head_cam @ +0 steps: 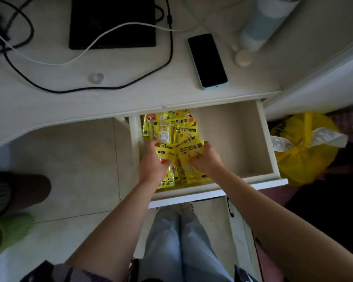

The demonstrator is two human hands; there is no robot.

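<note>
A white desk drawer [238, 139] stands pulled open below the desk top. Its left half holds several yellow hand-warmer packets [171, 127], piled loosely. My left hand [154, 161] reaches into the pile and grips packets at its near left side, fingers curled over them. My right hand [207, 158] grips a yellow packet [188, 152] at the near middle of the drawer. Part of the pile is hidden under both hands. The drawer's right half is bare.
On the white desk [49, 102] lie a phone [207, 61], a black tablet [112, 22], black and white cables and a pale bottle [267, 21]. A yellow plastic bag [305, 147] sits right of the drawer. Slippers [10, 231] lie on the floor at left.
</note>
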